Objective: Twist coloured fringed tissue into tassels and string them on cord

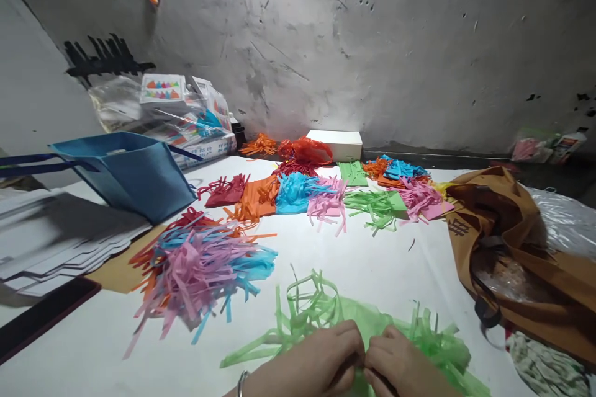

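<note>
Light green fringed tissue paper [358, 316] lies on the white table at the bottom middle, its cut strips spread to both sides. My left hand [326, 353] and my right hand [400, 360] meet over its uncut middle band. Both are closed, fingertips pinching the paper close together; the exact fold under the fingers is hidden. To the left rests a loose pile of pink, blue, orange and red fringed tissue paper [200, 260]. Beyond my hands runs a row of fringed pieces, among them a blue one [298, 192] and a green one [377, 201].
At left stand a blue bag [130, 173], stacked white sheets [60, 236] and a dark flat object [46, 316]. A brown cloth bag [503, 229] and a crumpled cloth [544, 363] lie at right. A white box [339, 144] sits by the grey wall.
</note>
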Tool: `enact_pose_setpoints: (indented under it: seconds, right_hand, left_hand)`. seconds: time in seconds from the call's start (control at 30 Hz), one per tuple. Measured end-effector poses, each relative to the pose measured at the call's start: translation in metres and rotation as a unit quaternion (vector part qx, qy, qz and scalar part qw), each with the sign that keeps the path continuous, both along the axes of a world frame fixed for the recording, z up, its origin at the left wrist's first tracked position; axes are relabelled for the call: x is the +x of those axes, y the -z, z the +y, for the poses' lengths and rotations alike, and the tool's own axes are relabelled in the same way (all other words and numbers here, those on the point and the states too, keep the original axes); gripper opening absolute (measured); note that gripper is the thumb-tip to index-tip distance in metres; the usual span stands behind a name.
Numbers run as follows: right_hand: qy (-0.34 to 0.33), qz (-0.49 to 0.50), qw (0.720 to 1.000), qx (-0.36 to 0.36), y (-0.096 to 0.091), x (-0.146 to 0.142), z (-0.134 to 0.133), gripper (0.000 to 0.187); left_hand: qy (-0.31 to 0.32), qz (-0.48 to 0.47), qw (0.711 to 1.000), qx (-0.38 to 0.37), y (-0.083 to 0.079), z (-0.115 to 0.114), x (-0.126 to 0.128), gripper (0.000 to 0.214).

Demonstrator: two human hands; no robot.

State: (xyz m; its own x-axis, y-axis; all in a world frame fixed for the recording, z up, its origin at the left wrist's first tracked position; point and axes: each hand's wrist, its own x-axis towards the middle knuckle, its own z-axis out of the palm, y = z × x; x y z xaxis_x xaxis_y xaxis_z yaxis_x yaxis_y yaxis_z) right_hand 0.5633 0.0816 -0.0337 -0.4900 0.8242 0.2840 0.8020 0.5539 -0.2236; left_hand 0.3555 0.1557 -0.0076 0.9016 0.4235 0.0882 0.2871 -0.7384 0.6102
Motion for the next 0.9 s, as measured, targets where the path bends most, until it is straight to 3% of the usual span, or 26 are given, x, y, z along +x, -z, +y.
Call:
enact_pose_setpoints:
  seconds: [0.1, 0.2, 0.37, 0.5, 0.6, 0.73, 0.83, 0.9]
  right_hand:
    - [0.022, 0.035, 0.999, -0.008, -0.002, -0.001, -0.002, 0.018]
    - [0.038, 0.063, 0.997, -0.018, -0.008, -0.002, -0.004, 0.018]
    - [0.058, 0.117, 0.989, -0.068, -0.008, 0.001, -0.006, 0.012]
    - [0.041, 0.106, 0.993, -0.034, -0.002, 0.006, -0.004, 0.012]
    - [0.028, 0.093, 0.995, -0.002, 0.001, 0.008, -0.003, 0.018]
    - [0.023, 0.102, 0.994, 0.015, -0.001, 0.008, -0.004, 0.008]
    - [0.005, 0.074, 0.994, 0.085, 0.004, 0.004, -0.003, 0.004]
    - [-0.013, 0.050, 0.987, 0.152, 0.011, 0.003, -0.001, 0.013]
  left_hand:
    - [-0.045, -0.026, 0.998, -0.034, -0.004, -0.001, -0.001, 0.013]
    - [-0.094, -0.083, 0.985, -0.118, 0.000, 0.001, 0.002, 0.006]
    - [-0.118, -0.179, 0.924, -0.316, 0.022, 0.002, 0.013, 0.013]
    - [-0.144, -0.199, 0.893, -0.378, 0.029, 0.001, 0.018, 0.014]
    - [-0.156, -0.174, 0.891, -0.389, 0.028, 0.001, 0.017, 0.010]
    - [-0.150, -0.155, 0.902, -0.375, 0.025, 0.002, 0.015, 0.013]
    - [-0.172, -0.133, 0.926, -0.309, 0.020, 0.000, 0.014, 0.010]
    - [-0.180, -0.116, 0.949, -0.232, 0.015, -0.004, 0.012, 0.010]
